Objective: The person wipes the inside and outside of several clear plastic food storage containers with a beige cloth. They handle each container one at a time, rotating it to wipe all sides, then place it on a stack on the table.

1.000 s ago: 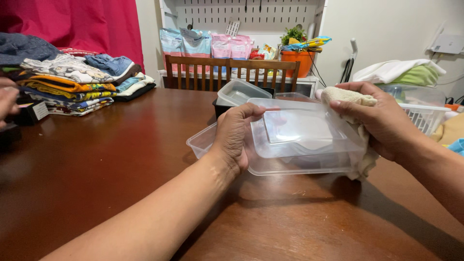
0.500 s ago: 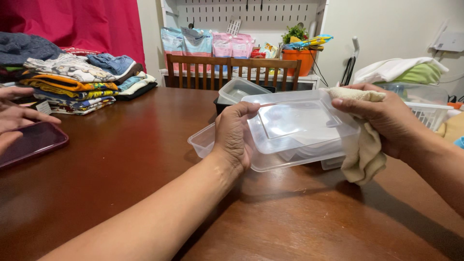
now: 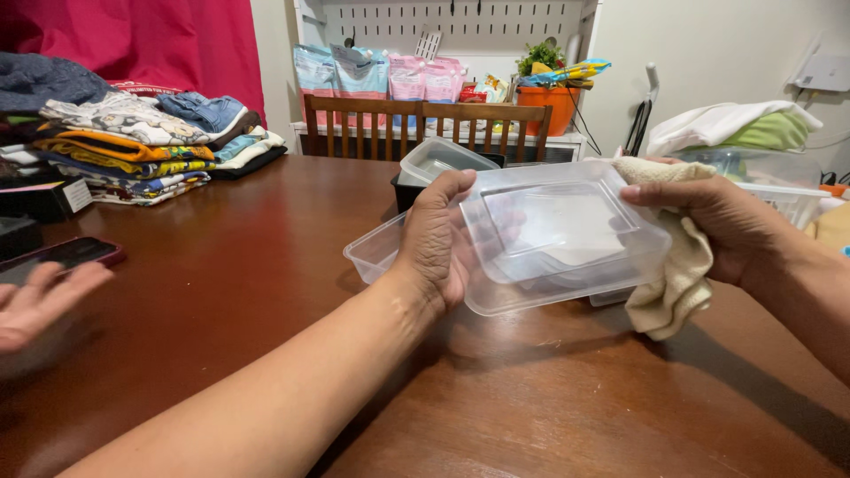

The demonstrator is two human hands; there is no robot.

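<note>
— Held where? Centre of frame, above the brown counter (image 3: 221, 265): clear plastic container (image 3: 567, 239), bottom up, left hand (image 3: 434, 243) clamped on its near-left rim, fingers curled over the edge.
— Right hand (image 3: 717, 226)? Closed on a cream cloth (image 3: 673, 265) against the far-right corner.
— Handling? Probably light, thin-walled, flexible, slick. Best gripped at the stiffer rim, not the flat base.

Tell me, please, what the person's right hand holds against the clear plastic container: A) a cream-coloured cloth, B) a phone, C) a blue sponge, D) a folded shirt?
A: the right hand clasps a cream-coloured cloth at the right end of the clear plastic container, while the left hand holds the other end.
</note>
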